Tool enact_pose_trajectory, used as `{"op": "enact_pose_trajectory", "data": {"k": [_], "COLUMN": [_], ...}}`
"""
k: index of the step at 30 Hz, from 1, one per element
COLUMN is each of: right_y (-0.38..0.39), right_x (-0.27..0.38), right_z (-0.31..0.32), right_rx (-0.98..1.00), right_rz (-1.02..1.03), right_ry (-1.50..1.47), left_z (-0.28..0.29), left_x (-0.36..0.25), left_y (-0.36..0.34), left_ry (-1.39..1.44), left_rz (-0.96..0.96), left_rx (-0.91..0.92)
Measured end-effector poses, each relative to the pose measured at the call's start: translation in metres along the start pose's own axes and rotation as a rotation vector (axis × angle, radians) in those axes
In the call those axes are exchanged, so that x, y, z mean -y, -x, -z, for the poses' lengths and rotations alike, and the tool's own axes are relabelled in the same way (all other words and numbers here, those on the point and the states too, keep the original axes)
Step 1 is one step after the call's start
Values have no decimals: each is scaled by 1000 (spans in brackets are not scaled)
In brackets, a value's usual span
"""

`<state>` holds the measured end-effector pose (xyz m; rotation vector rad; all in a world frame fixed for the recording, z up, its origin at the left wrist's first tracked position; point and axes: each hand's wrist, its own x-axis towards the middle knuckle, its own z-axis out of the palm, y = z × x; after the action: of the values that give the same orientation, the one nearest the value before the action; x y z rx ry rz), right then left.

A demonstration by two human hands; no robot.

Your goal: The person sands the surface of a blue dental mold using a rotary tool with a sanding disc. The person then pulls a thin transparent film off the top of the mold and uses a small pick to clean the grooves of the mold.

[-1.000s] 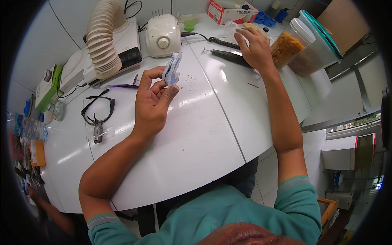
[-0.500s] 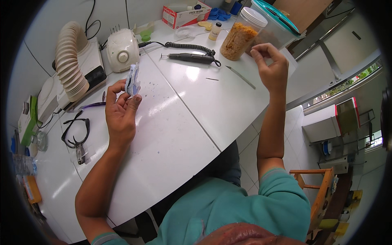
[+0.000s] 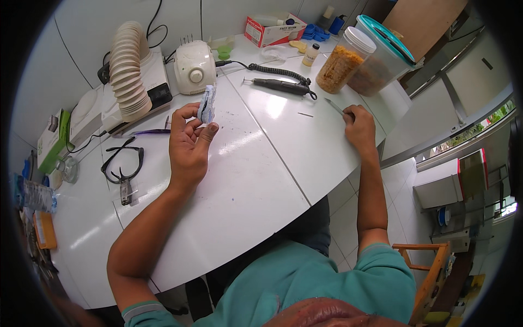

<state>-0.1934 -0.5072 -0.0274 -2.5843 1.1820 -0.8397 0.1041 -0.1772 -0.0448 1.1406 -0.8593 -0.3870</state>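
Note:
My left hand [image 3: 189, 146] is raised over the white table, its fingertips pinching a small pale blue-white piece [image 3: 206, 104] that looks like a plaster cast with a dark streak along it. At the right side of the table, my right hand [image 3: 360, 129] has its fingers closed on the handle of a slim metal knife [image 3: 334, 106]. The knife's blade end points away to the left, and the rest is hidden under my fingers. Beyond it lies a thin metal bur [image 3: 305, 114]. A black rotary handpiece [image 3: 280, 86] with a coiled cord rests farther back.
A white control unit [image 3: 195, 68] and a ribbed hose [image 3: 129, 71] stand at the back left. Black-framed glasses [image 3: 122, 163] lie left of my forearm. At the back right are a jar of orange-brown material [image 3: 340, 65], a teal-lidded tub [image 3: 376, 65] and a small bottle [image 3: 310, 55].
My right hand has come down from above the table and closed on the knife. My left hand keeps its pinch on the pale piece. The whole view has shifted slightly.

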Motion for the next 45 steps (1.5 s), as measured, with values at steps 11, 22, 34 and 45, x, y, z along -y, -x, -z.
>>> {"op": "enact_pose_trajectory", "data": {"k": [11, 22, 34, 45], "right_y": [0, -9, -24, -62], "right_x": [31, 83, 70, -7], "right_z": [-10, -10, 0, 12], "right_rx": [-142, 151, 218, 229], "right_rz": [175, 717, 617, 129], "right_ry": [35, 322, 311, 469], "left_z": [0, 1, 4, -3], "left_x": [0, 2, 1, -2], "left_y": [1, 1, 1, -1], "left_ry": [19, -26, -12, 14], "left_rz": [17, 44, 38, 38], "left_rx": [-5, 34, 44, 2]}}
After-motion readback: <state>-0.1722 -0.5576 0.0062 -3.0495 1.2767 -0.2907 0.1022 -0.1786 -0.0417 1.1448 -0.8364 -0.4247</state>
